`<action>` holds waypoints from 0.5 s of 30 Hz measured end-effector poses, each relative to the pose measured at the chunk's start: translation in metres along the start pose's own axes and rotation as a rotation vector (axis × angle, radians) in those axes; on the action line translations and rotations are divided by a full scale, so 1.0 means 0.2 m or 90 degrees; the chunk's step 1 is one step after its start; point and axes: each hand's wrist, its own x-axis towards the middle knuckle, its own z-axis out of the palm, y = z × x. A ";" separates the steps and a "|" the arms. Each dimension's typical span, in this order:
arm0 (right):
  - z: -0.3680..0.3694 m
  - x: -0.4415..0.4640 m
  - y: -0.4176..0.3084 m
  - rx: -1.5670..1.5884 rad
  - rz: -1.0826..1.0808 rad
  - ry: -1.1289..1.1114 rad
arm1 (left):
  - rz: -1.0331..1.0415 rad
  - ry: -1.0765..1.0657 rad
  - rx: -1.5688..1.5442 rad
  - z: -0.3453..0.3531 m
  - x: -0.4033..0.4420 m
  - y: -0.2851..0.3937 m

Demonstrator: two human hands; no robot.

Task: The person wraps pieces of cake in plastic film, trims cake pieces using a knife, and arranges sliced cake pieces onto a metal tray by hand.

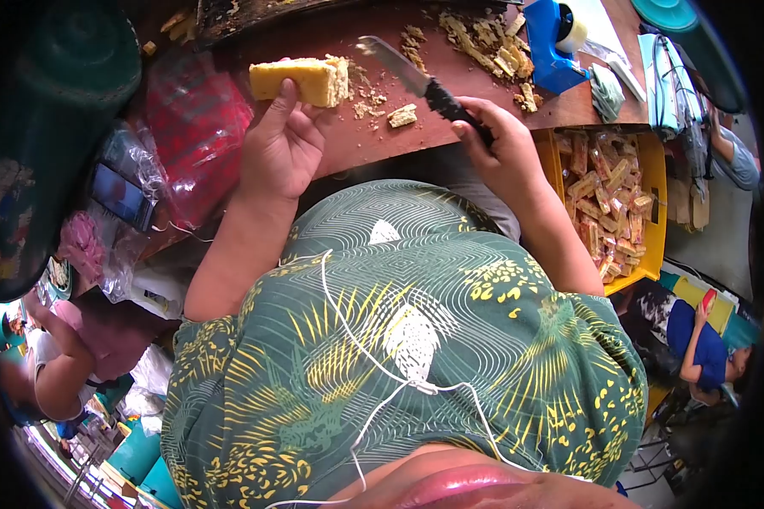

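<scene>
A yellow, crumbly slab that looks like cake or wafer (293,82) is gripped in my left hand (287,140), thumb on its near face, raised over the reddish-brown table (348,148). My right hand (505,140) is wrapped round the black handle of a knife (412,76). Its blade points up and left, apart from the slab, and has bits stuck near the tip. Below the blade lies a small broken piece (402,115) among crumbs (365,103). More broken pieces (492,47) are heaped beyond the knife.
A blue tape dispenser (556,51) stands at the back right. Wrapped bars fill a yellow crate (651,212) by my right arm. Red plastic (195,119) and a phone (120,197) lie left, near a large green container (59,102). A dark tray (263,19) edges the back. Other people sit nearby.
</scene>
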 end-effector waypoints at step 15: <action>-0.02 -0.04 -0.01 -0.059 -0.154 -0.043 | -0.010 0.005 -0.027 0.03 0.01 -0.01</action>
